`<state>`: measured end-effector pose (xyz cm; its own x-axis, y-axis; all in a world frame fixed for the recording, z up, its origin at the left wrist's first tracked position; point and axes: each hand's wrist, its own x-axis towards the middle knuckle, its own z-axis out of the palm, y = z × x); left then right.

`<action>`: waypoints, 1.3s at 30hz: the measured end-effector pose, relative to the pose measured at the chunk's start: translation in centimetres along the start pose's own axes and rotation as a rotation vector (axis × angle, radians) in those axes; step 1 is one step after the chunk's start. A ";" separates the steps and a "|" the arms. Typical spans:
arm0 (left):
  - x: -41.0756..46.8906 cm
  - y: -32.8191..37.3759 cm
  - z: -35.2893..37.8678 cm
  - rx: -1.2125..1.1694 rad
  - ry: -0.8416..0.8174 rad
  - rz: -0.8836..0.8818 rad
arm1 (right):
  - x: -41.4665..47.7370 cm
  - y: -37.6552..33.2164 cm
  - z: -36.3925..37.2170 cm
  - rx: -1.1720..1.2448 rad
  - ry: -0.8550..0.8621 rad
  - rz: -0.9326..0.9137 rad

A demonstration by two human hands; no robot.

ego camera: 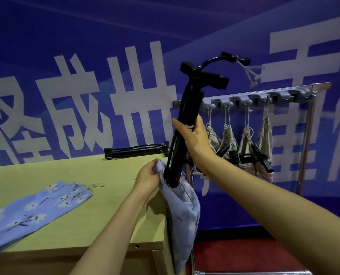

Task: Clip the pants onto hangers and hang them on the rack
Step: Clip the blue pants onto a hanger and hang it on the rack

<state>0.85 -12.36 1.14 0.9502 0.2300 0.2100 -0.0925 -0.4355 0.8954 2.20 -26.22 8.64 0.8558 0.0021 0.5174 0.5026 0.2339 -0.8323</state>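
**Item: pale blue floral pants**. Thin, limp woven cloth with a gathered waistband. They hang off the right corner of the table, with the waistband caught at the lower clip of the hanger. Judged light and floppy, not fragile. They will sag and slide rather than hold a shape, so the waistband edge is the place to take them, pulled taut before the second clip bites.

**Black clip hanger**. Rigid bar, probably plastic and wire, stood nearly upright. It has a blocky clip at each end and a curved hook at the top. Judged stiff and light; best gripped mid-bar.

**Right hand**. Fingers and thumb wrapped round the middle of the hanger bar.

**Left hand**. Fingers pinch a bunch of waistband just beside the lower clip.

**Second pair of pants**. Same blue floral print, lying flat on the table at left with a drawstring at the waist. No hanger on them yet.

**Spare hanger**. Black, lying at the far edge of the table.

**Table**. Flat, matte yellow-green top over a pale wooden frame.

**Rack**. Shiny metal post and rail carrying a grey notched strip.

**Hung pants**. Several beige patterned pairs, already hanging below the rail.

**Banner**. Blue cloth with large white characters, behind everything.

**Floor**. Red.
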 end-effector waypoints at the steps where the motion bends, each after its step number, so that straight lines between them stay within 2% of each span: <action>1: -0.2 0.5 0.4 -0.031 -0.035 0.015 | -0.2 0.1 0.0 -0.019 -0.017 -0.010; 4: -0.7 2.0 1.6 -0.161 -0.136 0.060 | -1.0 0.5 -0.1 -0.055 -0.029 -0.024; 8: -0.9 4.3 2.9 -0.257 -0.191 0.139 | -2.0 1.9 -1.7 -0.069 0.039 0.004; 11: -0.8 6.1 4.5 -0.369 -0.222 0.204 | -2.8 4.1 -3.1 -0.123 0.086 0.080; 13: -0.6 7.0 5.0 -0.424 -0.192 0.202 | -2.7 5.4 -3.9 -0.111 0.094 0.203; 15: -0.2 7.1 5.0 -0.485 -0.176 0.173 | -2.4 6.3 -4.9 -0.169 0.024 0.293; 21: 0.5 4.4 5.1 -0.610 -0.189 0.069 | -2.7 6.9 -8.8 -0.715 -0.384 0.406; 24: 1.2 3.5 4.9 -0.600 -0.159 0.038 | -2.3 4.9 -10.0 -1.029 -0.619 0.394; 26: 1.4 3.1 4.8 -0.583 -0.137 0.021 | -2.1 3.8 -10.5 -1.138 -0.676 0.351; 30: 1.2 2.8 5.1 -0.595 -0.125 0.003 | -2.4 1.9 -10.9 -1.207 -0.727 0.359; 33: 1.3 3.2 5.7 -0.613 -0.145 0.006 | -2.5 1.0 -11.3 -1.264 -0.867 0.483; 35: 1.4 3.6 6.0 -0.646 -0.167 -0.001 | -2.6 0.2 -11.4 -1.181 -0.929 0.574; 38: 1.6 4.4 6.0 -0.697 -0.194 -0.004 | -2.5 -2.7 -11.5 -0.912 -0.826 0.737; 39: 1.6 4.6 5.9 -0.703 -0.199 -0.004 | -2.4 -3.8 -11.4 -0.896 -0.802 0.747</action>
<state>3.74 -19.12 3.34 0.9810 0.0387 0.1903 -0.1939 0.2417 0.9508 -0.39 -38.22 8.26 0.8025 0.4634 -0.3758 0.1347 -0.7543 -0.6426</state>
